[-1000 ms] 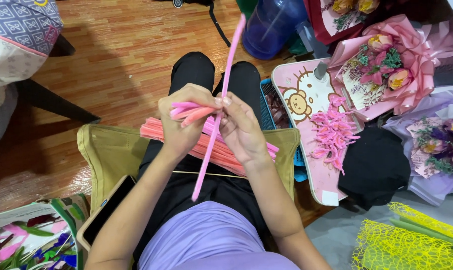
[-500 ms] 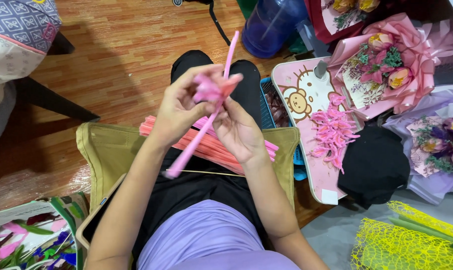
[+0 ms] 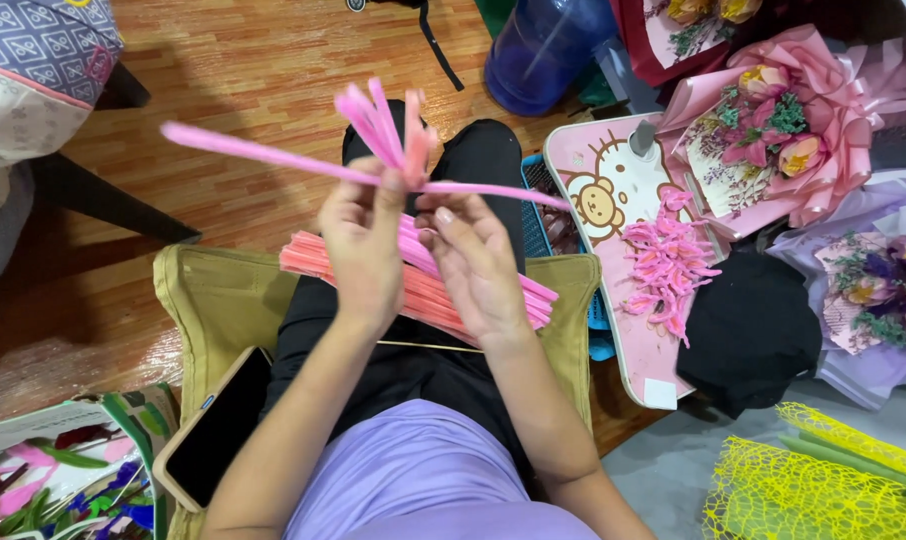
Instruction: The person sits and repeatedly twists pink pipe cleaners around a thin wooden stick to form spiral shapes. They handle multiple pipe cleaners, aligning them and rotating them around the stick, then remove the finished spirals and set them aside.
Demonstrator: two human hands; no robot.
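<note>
My left hand (image 3: 365,245) pinches a bent pink pipe cleaner piece (image 3: 388,128) with several loops sticking up, and a long straight pink pipe cleaner (image 3: 263,152) runs crosswise through it. Fingertips of my right hand (image 3: 476,262) touch that pipe cleaner just right of the loops. A bundle of pink and salmon pipe cleaners (image 3: 443,296) lies across my lap under both hands.
A small pink cartoon table (image 3: 603,200) at the right carries a heap of finished pink pipe cleaner shapes (image 3: 665,265). Flower bouquets (image 3: 773,140) stand beyond it. A phone (image 3: 218,425) lies on the olive cushion (image 3: 208,300). A blue water jug (image 3: 543,45) stands ahead.
The long pipe cleaner has swung from nearly upright to lying crosswise, left end pointing far left. Both hands rose slightly and the looped piece now stands above them.
</note>
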